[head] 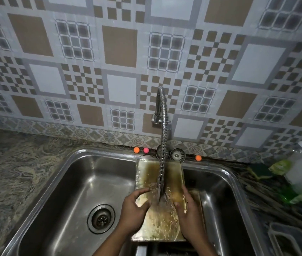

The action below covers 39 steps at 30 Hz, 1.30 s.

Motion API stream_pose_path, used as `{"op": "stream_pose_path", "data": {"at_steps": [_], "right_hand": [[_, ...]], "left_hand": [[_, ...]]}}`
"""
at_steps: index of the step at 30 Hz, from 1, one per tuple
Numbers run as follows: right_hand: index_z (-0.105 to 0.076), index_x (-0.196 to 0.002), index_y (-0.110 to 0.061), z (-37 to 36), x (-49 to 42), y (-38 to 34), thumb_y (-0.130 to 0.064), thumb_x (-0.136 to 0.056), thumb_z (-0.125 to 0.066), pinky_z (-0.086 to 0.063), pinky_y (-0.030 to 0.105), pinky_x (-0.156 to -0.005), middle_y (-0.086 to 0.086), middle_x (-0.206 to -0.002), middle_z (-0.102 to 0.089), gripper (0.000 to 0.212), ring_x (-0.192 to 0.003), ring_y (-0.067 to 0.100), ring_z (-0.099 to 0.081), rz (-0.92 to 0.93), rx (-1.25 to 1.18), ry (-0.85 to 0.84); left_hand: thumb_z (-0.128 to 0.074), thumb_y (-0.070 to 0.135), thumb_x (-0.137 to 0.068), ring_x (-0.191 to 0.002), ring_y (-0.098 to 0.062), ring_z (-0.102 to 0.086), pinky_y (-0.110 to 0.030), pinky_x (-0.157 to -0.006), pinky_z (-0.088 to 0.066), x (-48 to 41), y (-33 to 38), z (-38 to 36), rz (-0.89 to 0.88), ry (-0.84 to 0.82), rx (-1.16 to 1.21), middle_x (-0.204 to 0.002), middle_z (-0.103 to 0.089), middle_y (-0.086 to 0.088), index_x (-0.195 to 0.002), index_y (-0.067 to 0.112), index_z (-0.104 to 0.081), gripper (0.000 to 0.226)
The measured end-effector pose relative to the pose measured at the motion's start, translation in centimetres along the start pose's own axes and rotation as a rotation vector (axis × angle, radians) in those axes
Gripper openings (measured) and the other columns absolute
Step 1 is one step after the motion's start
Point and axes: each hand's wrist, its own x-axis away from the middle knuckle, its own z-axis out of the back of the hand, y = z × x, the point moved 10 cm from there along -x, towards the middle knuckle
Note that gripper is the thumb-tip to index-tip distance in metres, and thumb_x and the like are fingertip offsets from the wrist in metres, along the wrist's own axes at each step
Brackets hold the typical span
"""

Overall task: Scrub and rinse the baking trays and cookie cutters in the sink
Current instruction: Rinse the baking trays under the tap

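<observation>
A stained, golden baking tray (147, 174) lies over the divider of the double steel sink (83, 182), under water running from the flexible tap (162, 137). My left hand (132, 211) holds the tray's left edge, fingers curled over its rim. Along the tray's right edge, my right hand (189, 215) grips with the thumb on the wet surface. Water splashes between both hands. No cookie cutters are visible.
The left basin holds only its drain (101, 218). Small orange and pink balls (141, 150) and two strainer plugs (177, 154) sit on the ledge behind the sink. A green sponge (260, 172), green packets and a clear container (290, 237) are on the right counter.
</observation>
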Motion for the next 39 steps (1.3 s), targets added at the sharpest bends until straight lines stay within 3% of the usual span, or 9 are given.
{"op": "stream_pose_path", "data": {"at_steps": [3,7,11,14,22,28,32,36,39], "right_hand": [[-0.008,-0.152,-0.035,0.4,0.7,-0.7,-0.017,-0.094,-0.059,-0.031,0.003,-0.099,-0.018,-0.152,-0.025,0.079,-0.135,-0.004,-0.031,0.046,-0.070,0.122],[-0.024,-0.145,-0.051,-3.4,0.2,0.1,-0.015,-0.092,-0.055,-0.042,0.041,-0.108,-0.017,-0.144,-0.045,0.071,-0.129,0.001,-0.047,-0.051,-0.244,0.030],[-0.032,-0.136,-0.045,-8.4,2.1,-2.4,-0.003,-0.095,-0.052,-0.047,0.024,-0.100,-0.021,-0.137,-0.047,0.062,-0.119,-0.001,-0.056,-0.071,-0.423,-0.241],[-0.042,-0.140,-0.031,-10.1,3.4,-2.9,0.003,-0.089,-0.060,-0.048,0.030,-0.101,-0.014,-0.136,-0.053,0.063,-0.121,0.003,-0.056,-0.070,-0.518,-0.336],[-0.053,-0.130,-0.020,-4.3,2.2,1.6,0.002,-0.085,-0.066,-0.053,0.041,-0.095,0.000,-0.118,-0.070,0.051,-0.109,0.019,-0.066,-0.184,-0.658,-0.002],[-0.051,-0.135,-0.023,5.4,-0.4,7.7,-0.013,-0.097,-0.053,-0.044,0.038,-0.105,-0.003,-0.132,-0.058,0.039,-0.122,0.017,-0.055,-0.226,-0.371,0.231],[-0.055,-0.134,-0.012,9.6,-2.4,13.3,-0.013,-0.097,-0.054,-0.047,0.034,-0.093,0.014,-0.126,-0.060,0.037,-0.112,0.026,-0.059,-0.298,-0.123,0.261],[-0.061,-0.128,-0.011,9.6,-3.7,17.7,-0.003,-0.093,-0.057,-0.041,0.020,-0.061,0.013,-0.112,-0.069,0.036,-0.071,0.007,-0.054,-0.359,-0.056,0.198],[-0.066,-0.120,-0.006,8.0,-4.4,20.1,0.008,-0.087,-0.057,-0.047,0.014,-0.065,0.010,-0.105,-0.072,0.037,-0.086,0.018,-0.066,-0.372,-0.026,0.124]], "left_hand": [[-0.073,0.009,-0.083,-0.115,0.002,-0.055,-0.019,-0.098,-0.042,0.0,1.2,0.1,-0.145,0.092,-0.040,-0.119,-0.063,0.018,-0.112,0.038,-0.064,0.042],[-0.072,0.005,-0.082,-0.110,-0.014,-0.059,-0.034,-0.096,-0.048,-1.4,-0.7,2.5,-0.115,0.215,-0.122,-0.118,-0.061,0.004,-0.110,0.046,-0.056,0.052],[-0.070,-0.005,-0.081,-0.106,-0.021,-0.062,-0.038,-0.093,-0.052,-3.1,-3.4,4.8,0.064,0.163,-0.120,-0.112,-0.064,-0.001,-0.104,0.043,-0.056,0.054],[-0.062,-0.017,-0.082,-0.098,-0.014,-0.067,-0.020,-0.074,-0.055,-3.4,-4.3,4.6,0.115,0.084,-0.005,-0.106,-0.066,-0.001,-0.105,0.025,-0.058,0.048],[-0.076,-0.004,-0.077,-0.106,-0.011,-0.063,-0.023,-0.092,-0.052,-4.8,-1.8,0.5,0.031,-0.011,-0.132,-0.113,-0.065,0.002,-0.115,0.023,-0.061,0.049],[-0.070,0.002,-0.082,-0.089,-0.011,-0.065,-0.032,-0.080,-0.057,-3.3,0.3,-5.3,-0.011,-0.121,-0.296,-0.108,-0.061,-0.003,-0.106,0.027,-0.065,0.034],[-0.066,0.004,-0.085,-0.076,0.001,-0.059,-0.002,-0.071,-0.043,-2.4,-1.5,-10.7,-0.007,-0.229,-0.368,-0.104,-0.059,0.003,-0.116,0.022,-0.064,0.036],[-0.065,0.004,-0.084,-0.081,-0.014,-0.067,-0.018,-0.074,-0.052,-2.0,-5.4,-13.8,0.137,-0.283,-0.339,-0.121,-0.063,-0.009,-0.125,0.024,-0.061,0.045],[-0.057,-0.009,-0.083,-0.067,0.007,-0.065,-0.006,-0.064,-0.049,-1.7,-7.2,-14.1,0.273,-0.252,-0.324,-0.111,-0.064,-0.005,-0.126,0.010,-0.058,0.047]]}}
